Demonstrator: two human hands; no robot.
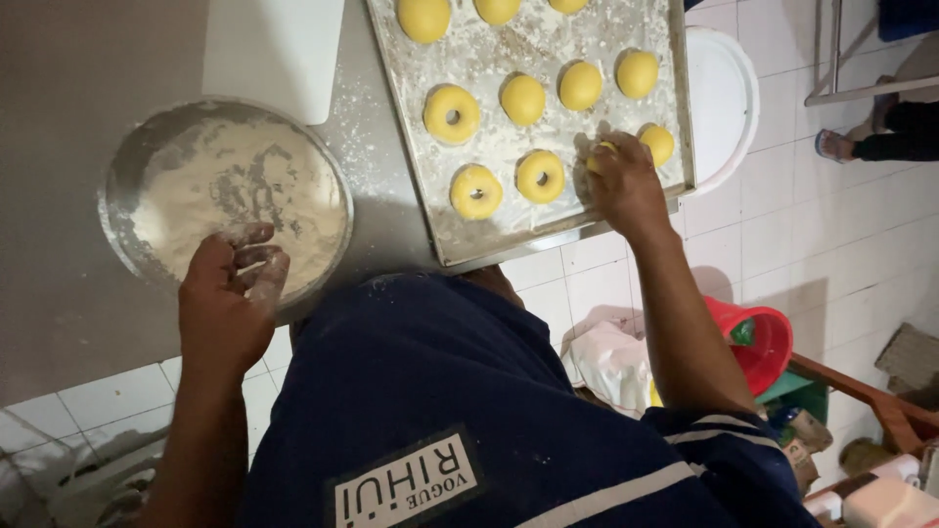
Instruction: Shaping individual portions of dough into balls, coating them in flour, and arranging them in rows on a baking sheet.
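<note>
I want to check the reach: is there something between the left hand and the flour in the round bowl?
Nothing visible is in the way. The left hand hangs over the near rim of the flour bowl, fingers already dusted white. The right hand rests on a dough piece on the tray.

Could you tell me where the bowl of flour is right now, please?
The bowl of flour sits on the grey counter, left of the floured tray, with the left hand at its near rim.

Left hand [230, 298] over flour bowl [127, 166], right hand [621, 181] seemingly pressing dough [599, 152]
</note>
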